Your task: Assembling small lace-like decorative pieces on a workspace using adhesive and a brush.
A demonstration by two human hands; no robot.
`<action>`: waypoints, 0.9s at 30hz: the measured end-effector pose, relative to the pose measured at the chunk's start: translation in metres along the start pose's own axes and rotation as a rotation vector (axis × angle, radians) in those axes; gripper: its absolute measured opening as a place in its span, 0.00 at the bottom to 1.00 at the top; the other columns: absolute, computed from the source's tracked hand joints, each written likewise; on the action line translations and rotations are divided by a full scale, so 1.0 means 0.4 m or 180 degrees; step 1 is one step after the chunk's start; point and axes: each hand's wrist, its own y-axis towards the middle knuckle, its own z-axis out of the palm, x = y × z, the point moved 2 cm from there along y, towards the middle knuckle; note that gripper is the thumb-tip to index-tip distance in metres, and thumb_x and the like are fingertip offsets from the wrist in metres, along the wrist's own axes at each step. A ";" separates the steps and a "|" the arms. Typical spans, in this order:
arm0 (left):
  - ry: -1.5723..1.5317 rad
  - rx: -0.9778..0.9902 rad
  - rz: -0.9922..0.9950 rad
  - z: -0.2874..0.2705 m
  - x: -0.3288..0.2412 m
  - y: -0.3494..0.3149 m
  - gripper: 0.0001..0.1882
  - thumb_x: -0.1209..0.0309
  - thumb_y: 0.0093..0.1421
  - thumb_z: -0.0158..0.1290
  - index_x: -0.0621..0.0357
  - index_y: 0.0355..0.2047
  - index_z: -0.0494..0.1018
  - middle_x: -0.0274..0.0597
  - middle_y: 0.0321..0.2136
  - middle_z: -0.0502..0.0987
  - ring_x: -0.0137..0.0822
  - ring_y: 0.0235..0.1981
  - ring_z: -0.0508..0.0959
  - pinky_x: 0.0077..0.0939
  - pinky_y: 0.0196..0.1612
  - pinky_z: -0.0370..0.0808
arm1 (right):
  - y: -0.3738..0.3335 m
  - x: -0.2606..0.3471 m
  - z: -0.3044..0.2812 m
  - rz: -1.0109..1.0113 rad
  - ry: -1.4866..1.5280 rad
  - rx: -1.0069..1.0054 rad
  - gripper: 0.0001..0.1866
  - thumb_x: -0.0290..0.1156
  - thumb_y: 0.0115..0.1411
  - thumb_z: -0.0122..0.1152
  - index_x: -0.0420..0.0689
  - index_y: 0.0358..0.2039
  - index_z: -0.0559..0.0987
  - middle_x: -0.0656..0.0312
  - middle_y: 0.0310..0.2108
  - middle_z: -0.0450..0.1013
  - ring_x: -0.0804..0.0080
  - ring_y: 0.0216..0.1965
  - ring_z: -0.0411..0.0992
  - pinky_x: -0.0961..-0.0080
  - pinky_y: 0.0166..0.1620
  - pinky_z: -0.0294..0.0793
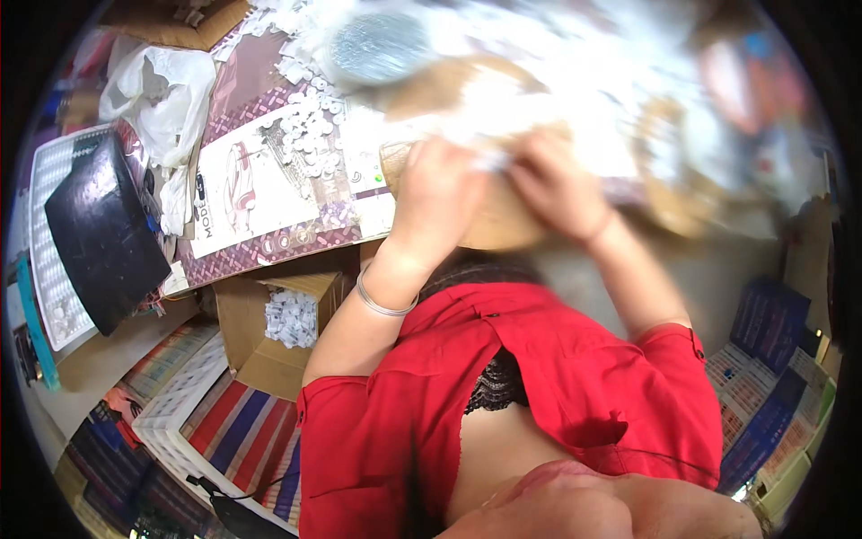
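Note:
My left hand (438, 193) and my right hand (564, 189) meet over a brown cardboard box (510, 220) at the table's near edge. Fingers of both hands are closed around a small white piece (489, 160), blurred and partly covered by the fingertips. Its exact kind does not show. Left of the hands, many small round white parts (310, 135) lie loose on the table. Beyond the box sits a shiny silvery-blue round bundle (377, 47), close to more white pieces. Glare and motion blur wash out the far side.
A white plastic bag (171, 99) and a black panel (103, 234) leaning on a white crate (54, 269) are at the left. Below the table stands an open cardboard box (251, 328) holding small clear-white pieces (292, 319). A striped mat (247, 431) lies lower left.

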 end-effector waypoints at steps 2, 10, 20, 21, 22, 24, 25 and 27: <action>0.0019 0.0000 0.0002 0.003 0.002 0.000 0.12 0.74 0.48 0.66 0.61 0.34 0.79 0.43 0.27 0.72 0.44 0.32 0.74 0.37 0.35 0.72 | 0.013 -0.025 -0.002 0.1200 0.0894 0.0398 0.05 0.25 0.56 0.66 0.39 0.32 0.79 0.56 0.27 0.77 0.68 0.29 0.76 0.72 0.35 0.76; -0.0041 -0.0027 0.0062 0.008 0.013 -0.009 0.12 0.73 0.49 0.65 0.61 0.34 0.79 0.43 0.28 0.72 0.45 0.32 0.73 0.37 0.36 0.72 | 0.110 -0.041 -0.027 0.1754 0.0748 0.1545 0.13 0.37 0.57 0.66 0.38 0.31 0.81 0.56 0.23 0.78 0.71 0.26 0.75 0.71 0.34 0.74; 0.0098 0.0074 -0.0038 0.032 0.024 -0.025 0.11 0.72 0.50 0.63 0.60 0.35 0.78 0.44 0.30 0.72 0.46 0.35 0.72 0.38 0.39 0.72 | 0.154 -0.024 -0.018 0.1014 0.0269 0.1470 0.07 0.28 0.53 0.64 0.37 0.29 0.80 0.53 0.24 0.77 0.60 0.27 0.77 0.68 0.34 0.75; 0.0089 0.0034 -0.0068 0.031 0.025 -0.025 0.11 0.72 0.50 0.63 0.59 0.35 0.78 0.44 0.30 0.72 0.46 0.35 0.72 0.38 0.39 0.72 | 0.151 -0.030 -0.016 0.1040 0.0216 0.1472 0.07 0.28 0.53 0.64 0.37 0.29 0.80 0.53 0.24 0.77 0.60 0.27 0.77 0.68 0.34 0.75; 0.0079 -0.0003 -0.0098 0.027 0.025 -0.026 0.11 0.73 0.50 0.63 0.59 0.35 0.78 0.44 0.30 0.71 0.46 0.34 0.72 0.38 0.39 0.72 | 0.150 -0.030 -0.011 0.1139 0.0441 0.1494 0.06 0.26 0.53 0.63 0.37 0.29 0.80 0.53 0.24 0.77 0.60 0.27 0.76 0.68 0.34 0.75; -0.0065 -0.0038 -0.0061 0.020 0.020 -0.024 0.11 0.73 0.50 0.63 0.60 0.35 0.79 0.45 0.30 0.72 0.46 0.34 0.72 0.39 0.39 0.72 | 0.149 -0.026 -0.013 0.1254 0.0596 0.1509 0.05 0.25 0.54 0.62 0.37 0.30 0.80 0.53 0.24 0.77 0.60 0.26 0.76 0.68 0.33 0.75; -0.0051 -0.0064 -0.0031 0.022 0.020 -0.021 0.11 0.73 0.50 0.63 0.60 0.35 0.79 0.45 0.30 0.72 0.46 0.34 0.72 0.39 0.39 0.72 | 0.147 -0.018 -0.020 0.1215 0.0795 0.1321 0.05 0.24 0.54 0.62 0.37 0.31 0.80 0.53 0.24 0.77 0.60 0.26 0.76 0.69 0.34 0.75; 0.0019 -0.0022 -0.0009 0.016 0.016 -0.021 0.12 0.73 0.50 0.64 0.61 0.36 0.79 0.45 0.30 0.72 0.46 0.34 0.72 0.38 0.38 0.72 | 0.142 -0.009 -0.022 0.0668 0.0673 0.1025 0.04 0.24 0.56 0.61 0.39 0.31 0.81 0.55 0.27 0.76 0.59 0.29 0.76 0.69 0.35 0.75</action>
